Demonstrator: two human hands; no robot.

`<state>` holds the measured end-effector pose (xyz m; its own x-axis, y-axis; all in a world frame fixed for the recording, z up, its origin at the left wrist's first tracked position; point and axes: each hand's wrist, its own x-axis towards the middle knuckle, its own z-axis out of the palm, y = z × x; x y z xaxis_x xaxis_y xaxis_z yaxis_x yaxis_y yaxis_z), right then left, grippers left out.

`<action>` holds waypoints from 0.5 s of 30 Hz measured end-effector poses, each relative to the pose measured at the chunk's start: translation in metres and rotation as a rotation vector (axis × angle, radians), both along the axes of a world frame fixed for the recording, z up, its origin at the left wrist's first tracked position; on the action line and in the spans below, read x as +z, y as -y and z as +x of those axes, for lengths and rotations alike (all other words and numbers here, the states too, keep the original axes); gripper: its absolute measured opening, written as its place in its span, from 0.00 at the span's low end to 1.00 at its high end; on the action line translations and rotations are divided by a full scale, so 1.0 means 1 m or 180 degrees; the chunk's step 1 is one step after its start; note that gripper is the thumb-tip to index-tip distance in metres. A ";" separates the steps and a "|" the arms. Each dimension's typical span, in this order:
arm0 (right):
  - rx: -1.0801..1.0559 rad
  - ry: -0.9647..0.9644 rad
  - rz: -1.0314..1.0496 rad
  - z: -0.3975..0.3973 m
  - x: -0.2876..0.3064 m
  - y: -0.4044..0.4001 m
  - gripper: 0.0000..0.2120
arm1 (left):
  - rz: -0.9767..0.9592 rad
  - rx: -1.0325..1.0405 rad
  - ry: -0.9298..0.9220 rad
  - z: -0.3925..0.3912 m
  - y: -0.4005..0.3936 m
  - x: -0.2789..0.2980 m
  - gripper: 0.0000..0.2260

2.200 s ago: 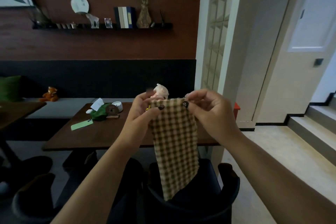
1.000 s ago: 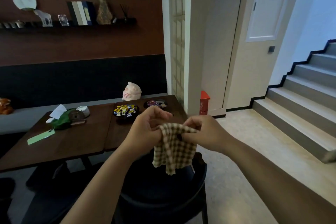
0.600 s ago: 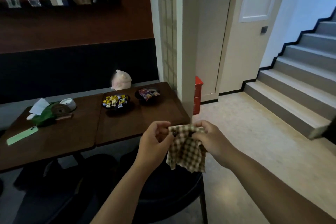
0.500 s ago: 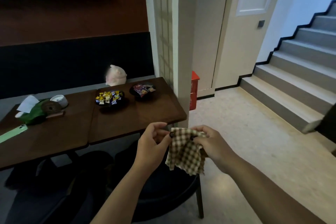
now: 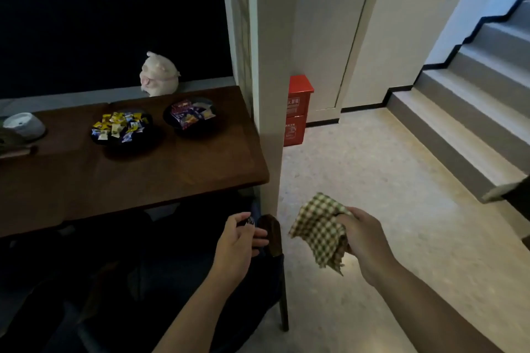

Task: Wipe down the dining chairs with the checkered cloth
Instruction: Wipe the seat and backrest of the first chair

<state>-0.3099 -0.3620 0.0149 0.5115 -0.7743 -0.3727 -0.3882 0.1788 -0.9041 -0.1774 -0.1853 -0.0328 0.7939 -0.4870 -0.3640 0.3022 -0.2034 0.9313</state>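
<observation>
Left hand (image 5: 239,241) has let go of the checkered cloth (image 5: 319,231), fingers loosely curled above the dark chair (image 5: 272,235) at the bench's near right corner; right hand (image 5: 362,233) alone bunches it, wiping imminent.

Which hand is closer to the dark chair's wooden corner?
Left. The left hand is right beside the chair's wooden corner, fingers almost on it. The right hand is farther off to the right, holding the checkered cloth.
</observation>
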 end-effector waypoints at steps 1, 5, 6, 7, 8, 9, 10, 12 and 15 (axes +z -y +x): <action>0.0083 -0.0052 -0.0090 0.005 -0.010 0.009 0.09 | 0.0051 0.0084 -0.0074 -0.001 0.008 -0.011 0.09; 0.0498 -0.0398 -0.0626 0.026 -0.060 0.022 0.11 | 0.0488 0.0214 -0.0125 -0.004 0.026 -0.061 0.09; 0.0615 -0.0467 -0.0732 0.031 -0.075 0.019 0.12 | 0.0610 0.0217 -0.0135 -0.004 0.028 -0.075 0.08; 0.0750 -0.0499 -0.0792 0.036 -0.091 0.015 0.13 | 0.0729 0.0222 -0.0161 -0.003 0.030 -0.088 0.08; 0.0886 -0.0511 -0.0797 0.040 -0.107 0.010 0.14 | 0.0847 0.0225 -0.0201 -0.002 0.032 -0.101 0.08; 0.1026 -0.0506 -0.0758 0.044 -0.123 0.003 0.14 | 0.0963 0.0238 -0.0257 0.000 0.035 -0.113 0.08; 0.1174 -0.0482 -0.0708 0.048 -0.137 -0.005 0.15 | 0.1056 0.0251 -0.0304 0.002 0.037 -0.124 0.08; 0.1519 -0.0415 -0.0647 0.053 -0.161 -0.021 0.17 | 0.1196 0.0264 -0.0365 0.007 0.043 -0.144 0.08; 0.1824 -0.0318 -0.0577 0.055 -0.182 -0.037 0.22 | 0.1268 0.0313 -0.0454 0.015 0.051 -0.167 0.08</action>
<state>-0.2548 -0.3251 -0.1676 0.8349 -0.4416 -0.3284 -0.4617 -0.2371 -0.8548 -0.1620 -0.2366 -0.1998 0.7577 -0.2110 -0.6176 0.4579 -0.5024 0.7334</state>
